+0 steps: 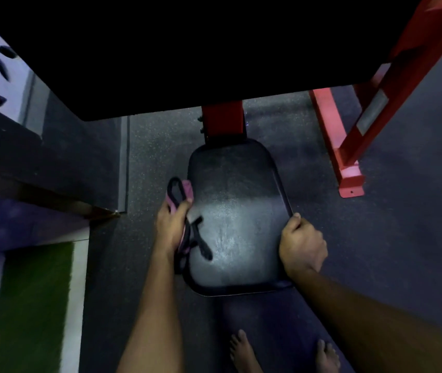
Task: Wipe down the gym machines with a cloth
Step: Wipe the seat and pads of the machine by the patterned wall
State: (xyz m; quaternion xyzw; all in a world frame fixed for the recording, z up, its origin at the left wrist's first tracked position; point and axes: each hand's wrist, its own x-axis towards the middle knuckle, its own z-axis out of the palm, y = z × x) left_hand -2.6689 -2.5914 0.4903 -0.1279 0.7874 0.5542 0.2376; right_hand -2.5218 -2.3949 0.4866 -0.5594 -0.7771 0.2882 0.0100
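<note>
Forearms over black seat pad [237, 219].
Left hand [171, 227] fingers clutch a pink-and-black cloth [188, 191]; right hand [302, 242] fingers curl over the pad's edge.

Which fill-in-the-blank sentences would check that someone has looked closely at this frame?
1. The left hand holds a cloth that is black and ____.
2. The right hand grips the black seat pad at its ____ edge.
3. The machine's frame is painted ____.
4. The person's feet on the floor are ____.

Missing words: pink; right; red; bare.
</note>
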